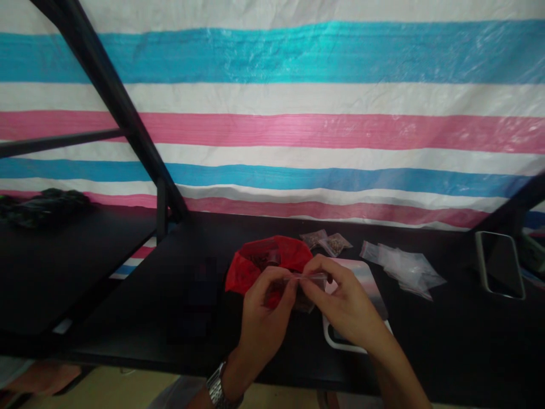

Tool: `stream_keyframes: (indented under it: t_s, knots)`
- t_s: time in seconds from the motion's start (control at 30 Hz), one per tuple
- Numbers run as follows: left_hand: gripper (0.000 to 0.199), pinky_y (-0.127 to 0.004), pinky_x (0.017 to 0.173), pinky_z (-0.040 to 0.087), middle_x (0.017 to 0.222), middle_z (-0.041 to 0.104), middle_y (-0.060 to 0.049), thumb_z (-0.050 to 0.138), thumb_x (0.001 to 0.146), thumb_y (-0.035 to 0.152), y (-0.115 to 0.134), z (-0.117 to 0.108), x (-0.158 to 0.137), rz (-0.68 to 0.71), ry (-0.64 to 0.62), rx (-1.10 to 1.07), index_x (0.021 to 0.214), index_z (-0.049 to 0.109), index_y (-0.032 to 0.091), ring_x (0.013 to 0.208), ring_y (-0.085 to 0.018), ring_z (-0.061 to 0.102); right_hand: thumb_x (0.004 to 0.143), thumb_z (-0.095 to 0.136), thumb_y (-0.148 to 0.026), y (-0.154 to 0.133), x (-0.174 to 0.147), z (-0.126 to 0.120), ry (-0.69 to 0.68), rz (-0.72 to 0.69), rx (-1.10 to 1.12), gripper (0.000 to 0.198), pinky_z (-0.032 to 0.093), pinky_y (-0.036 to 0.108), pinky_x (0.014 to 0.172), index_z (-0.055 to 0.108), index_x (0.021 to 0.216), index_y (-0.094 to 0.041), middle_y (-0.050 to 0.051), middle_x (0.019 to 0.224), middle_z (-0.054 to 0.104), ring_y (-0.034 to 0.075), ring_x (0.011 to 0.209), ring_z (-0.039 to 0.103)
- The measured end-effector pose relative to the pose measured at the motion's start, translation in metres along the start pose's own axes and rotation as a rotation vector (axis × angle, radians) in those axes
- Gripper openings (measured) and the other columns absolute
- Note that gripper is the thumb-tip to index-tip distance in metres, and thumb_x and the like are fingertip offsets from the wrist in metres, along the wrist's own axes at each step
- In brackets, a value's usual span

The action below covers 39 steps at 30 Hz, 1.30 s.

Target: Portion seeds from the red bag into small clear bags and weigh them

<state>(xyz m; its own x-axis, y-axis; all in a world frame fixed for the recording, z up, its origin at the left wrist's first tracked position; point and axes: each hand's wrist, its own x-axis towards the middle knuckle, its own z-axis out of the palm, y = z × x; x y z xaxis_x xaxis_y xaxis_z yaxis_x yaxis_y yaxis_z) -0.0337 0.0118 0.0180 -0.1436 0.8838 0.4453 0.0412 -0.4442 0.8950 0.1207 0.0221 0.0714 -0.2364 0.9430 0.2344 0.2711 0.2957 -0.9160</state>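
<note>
Between my two hands is a small clear zip bag [307, 305], its top edge pinched by the fingers of both. My left hand [266, 309], with a metal watch on the wrist, grips the left part of that edge. My right hand [343, 298] pinches the same edge further right. What the bag contains is mostly hidden by my fingers. Just behind my left hand stands an open red plastic bag [242, 267] with dark loose contents and something clear inside. Partly under my right hand lies a white kitchen scale [357, 275] with a shiny plate.
Two filled small bags [336, 244] lie behind the scale. To the right are a pile of flat clear bags [411, 270] and a phone [500, 264]. A dark frame post [123, 113] rises at the left of the black table [140, 318], before a striped sheet [298, 130].
</note>
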Motion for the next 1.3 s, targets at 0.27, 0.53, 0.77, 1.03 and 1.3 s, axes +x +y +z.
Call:
stream_keyframes:
  t_s: [0.27, 0.53, 0.77, 1.03, 1.3]
  knots:
    - [0.010, -0.020, 0.076, 0.058, 0.088, 0.076, 0.000, 0.073, 0.094, 0.016, 0.000, -0.006, 0.001, 0.060, -0.052, -0.061, 0.087, 0.076, 0.023, 0.083, -0.013, 0.073, 0.091, 0.063, -0.022, -0.001, -0.002, -0.002, -0.036, 0.002, 0.016, 0.008, 0.049, 0.025, 0.073, 0.070, 0.089, -0.022, 0.000, 0.088, 0.069, 0.016, 0.081, 0.062]
    - [0.012, -0.020, 0.073, 0.057, 0.085, 0.077, 0.001, 0.076, 0.094, 0.018, 0.000, -0.012, -0.001, 0.149, -0.060, 0.012, 0.084, 0.076, 0.023, 0.080, -0.013, 0.073, 0.091, 0.070, -0.027, -0.003, -0.003, -0.003, -0.043, 0.013, 0.046, 0.009, 0.051, 0.026, 0.074, 0.076, 0.088, -0.022, 0.001, 0.085, 0.073, 0.016, 0.080, 0.066]
    - [0.018, -0.026, 0.088, 0.057, 0.108, 0.071, -0.004, 0.058, 0.103, 0.017, 0.003, -0.011, -0.006, 0.217, -0.001, 0.199, 0.113, 0.071, 0.025, 0.097, -0.016, 0.069, 0.090, 0.073, -0.040, 0.006, 0.014, -0.030, 0.213, -0.040, -0.042, 0.019, 0.051, 0.030, 0.070, 0.080, 0.087, -0.022, 0.003, 0.084, 0.078, 0.019, 0.077, 0.068]
    - [0.025, -0.028, 0.088, 0.053, 0.106, 0.066, -0.004, 0.045, 0.108, 0.017, 0.001, -0.015, -0.008, 0.243, 0.030, 0.302, 0.112, 0.067, 0.026, 0.100, -0.017, 0.066, 0.095, 0.063, -0.036, 0.048, 0.079, -0.065, 0.359, 0.110, -0.723, 0.024, 0.051, 0.035, 0.081, 0.081, 0.099, -0.021, 0.011, 0.105, 0.082, 0.028, 0.094, 0.074]
    - [0.026, -0.025, 0.090, 0.052, 0.110, 0.064, -0.003, 0.045, 0.106, 0.012, -0.002, -0.016, -0.004, 0.278, 0.009, 0.361, 0.113, 0.065, 0.027, 0.103, -0.015, 0.065, 0.102, 0.053, -0.043, 0.069, 0.067, -0.082, 0.113, 0.136, -0.631, 0.038, 0.056, 0.035, 0.084, 0.085, 0.106, -0.024, 0.008, 0.103, 0.085, 0.028, 0.096, 0.078]
